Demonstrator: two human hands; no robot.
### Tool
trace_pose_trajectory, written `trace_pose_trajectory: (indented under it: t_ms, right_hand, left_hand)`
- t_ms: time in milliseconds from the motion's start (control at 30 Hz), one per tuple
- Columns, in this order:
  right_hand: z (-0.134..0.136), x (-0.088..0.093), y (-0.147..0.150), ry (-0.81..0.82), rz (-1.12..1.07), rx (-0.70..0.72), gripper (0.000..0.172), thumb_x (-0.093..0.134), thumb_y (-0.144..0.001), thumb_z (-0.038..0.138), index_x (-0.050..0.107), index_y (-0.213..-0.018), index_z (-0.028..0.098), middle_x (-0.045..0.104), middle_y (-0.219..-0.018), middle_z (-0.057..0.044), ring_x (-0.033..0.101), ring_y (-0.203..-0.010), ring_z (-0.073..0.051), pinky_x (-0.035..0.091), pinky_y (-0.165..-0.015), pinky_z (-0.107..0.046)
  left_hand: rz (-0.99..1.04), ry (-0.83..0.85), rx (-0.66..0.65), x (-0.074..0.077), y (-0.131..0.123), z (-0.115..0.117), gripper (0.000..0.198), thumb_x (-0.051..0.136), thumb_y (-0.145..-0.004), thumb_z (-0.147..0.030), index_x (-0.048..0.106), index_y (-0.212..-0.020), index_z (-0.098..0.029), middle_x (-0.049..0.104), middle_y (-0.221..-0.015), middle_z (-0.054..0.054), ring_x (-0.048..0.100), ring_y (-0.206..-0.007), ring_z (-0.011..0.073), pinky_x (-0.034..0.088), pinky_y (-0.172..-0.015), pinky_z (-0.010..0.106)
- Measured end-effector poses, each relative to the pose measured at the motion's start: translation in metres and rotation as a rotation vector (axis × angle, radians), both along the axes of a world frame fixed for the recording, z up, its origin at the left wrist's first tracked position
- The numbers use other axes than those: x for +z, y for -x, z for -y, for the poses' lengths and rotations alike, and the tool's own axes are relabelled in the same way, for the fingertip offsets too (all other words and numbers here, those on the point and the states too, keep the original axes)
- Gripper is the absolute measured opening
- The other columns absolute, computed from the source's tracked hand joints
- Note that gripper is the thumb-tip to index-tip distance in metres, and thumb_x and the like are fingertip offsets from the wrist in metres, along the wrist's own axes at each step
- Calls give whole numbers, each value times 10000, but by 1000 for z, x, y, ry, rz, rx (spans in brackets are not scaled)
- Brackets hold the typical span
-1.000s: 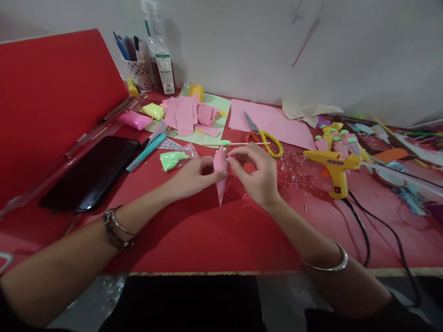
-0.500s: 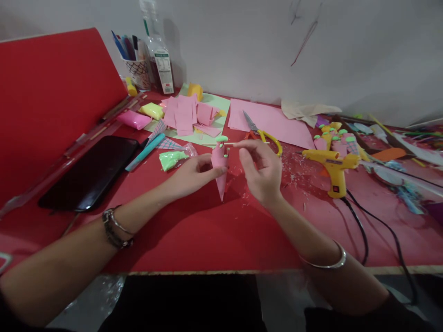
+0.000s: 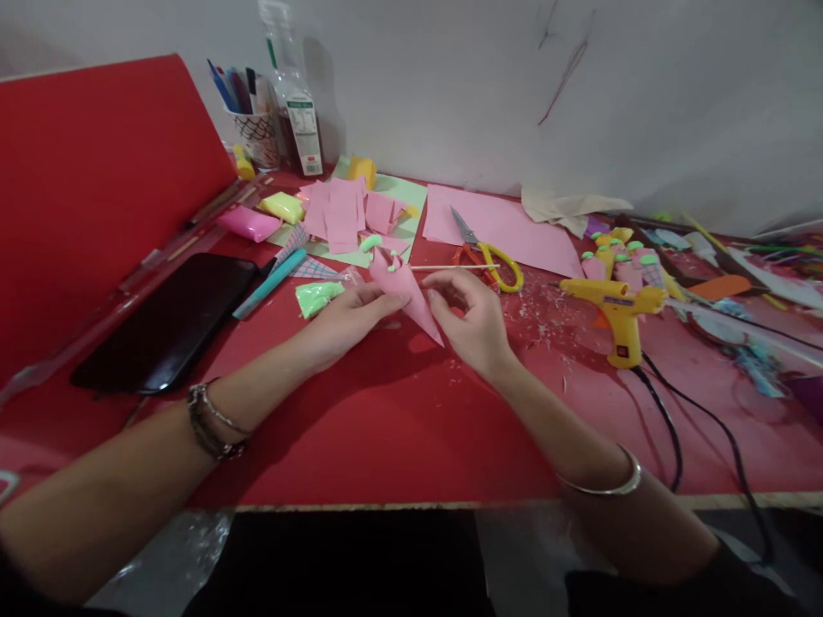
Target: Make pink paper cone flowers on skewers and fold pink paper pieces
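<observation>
My left hand (image 3: 353,319) is closed around a pink paper cone (image 3: 406,293), its thumb lying across the front. The cone leans, its point down and to the right, its wide end up and to the left. Small light-green clay blobs (image 3: 371,243) sit around the cone's open end. At the cone's right edge, my right hand (image 3: 472,324) has its fingers curled, with thumb and index tips against the paper. Just beyond these fingers runs a thin wooden stick (image 3: 459,267), reaching toward the scissors (image 3: 489,257) with yellow and red handles.
A yellow glue gun (image 3: 621,313) with a black cord rests on the right, near several finished cones (image 3: 621,261). On the left are a phone (image 3: 171,321), a turquoise cutter (image 3: 270,283) and a green clay packet (image 3: 318,297). Pink paper strips (image 3: 344,210), a bottle (image 3: 302,128) and a pen cup (image 3: 255,133) stand behind.
The cone has tipped from nearly upright, its wide end swinging left and its point right. My right hand has moved left and down from beside the stick to the cone's edge.
</observation>
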State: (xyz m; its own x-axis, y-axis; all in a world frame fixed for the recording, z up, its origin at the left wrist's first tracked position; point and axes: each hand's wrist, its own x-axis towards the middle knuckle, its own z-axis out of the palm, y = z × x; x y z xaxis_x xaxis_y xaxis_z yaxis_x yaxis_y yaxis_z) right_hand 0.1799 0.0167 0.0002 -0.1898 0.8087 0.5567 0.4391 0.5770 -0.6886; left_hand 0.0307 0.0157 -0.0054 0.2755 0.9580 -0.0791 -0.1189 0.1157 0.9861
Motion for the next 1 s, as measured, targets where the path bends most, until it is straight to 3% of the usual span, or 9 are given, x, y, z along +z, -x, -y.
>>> trace_pose_trajectory:
  t_ms: [200, 400, 667, 767, 867, 1000]
  right_hand:
    - [0, 1, -1, 41, 83, 95, 93, 532, -719, 145, 554, -798, 190, 526, -746, 6, 498, -649, -84, 438, -582, -220]
    - [1, 5, -1, -53, 154, 54, 47, 574, -716, 172, 577, -760, 188, 471, -707, 12, 471, -613, -83, 419, -547, -221]
    - [1, 4, -1, -70, 126, 61, 133, 486, -740, 99, 591, -719, 178, 540, -696, 2, 510, -662, -103, 431, -611, -247]
    - [2, 2, 0, 26, 51, 72, 144, 459, -770, 155, 593, -812, 186, 590, -788, -19, 543, -744, -119, 447, -655, -258]
    - [1, 2, 0, 157, -23, 101, 184, 444, -791, 244, 581, -901, 188, 599, -902, -40, 540, -864, -136, 451, -705, -262]
    - [-1, 4, -1, 358, 13, 176, 225, 496, -750, 354, 599, -804, 161, 567, -856, -49, 530, -835, -145, 443, -729, -283]
  left_hand:
    - [97, -27, -123, 2, 2, 0, 189, 535, -671, -302, 621, -704, -137, 650, -794, 56, 578, -873, 192, 447, -827, 342]
    - [129, -35, -217, 7, 4, 4, 197, 539, -656, -315, 626, -681, -139, 650, -785, 68, 578, -881, 215, 444, -820, 362]
    - [84, -40, -156, -1, 5, -1, 213, 564, -667, -348, 627, -668, -145, 644, -704, 30, 590, -778, 161, 448, -808, 327]
    - [13, -64, -132, -3, 5, -3, 264, 539, -699, -385, 632, -725, -139, 649, -715, 26, 592, -765, 150, 447, -801, 321]
    - [-195, -114, -135, 0, 6, -1, 310, 515, -715, -407, 633, -762, -123, 664, -761, 44, 594, -758, 165, 451, -770, 319]
    - [-345, -208, -188, 5, 5, 1, 303, 492, -735, -386, 639, -799, -129, 675, -828, 48, 596, -782, 171, 455, -740, 285]
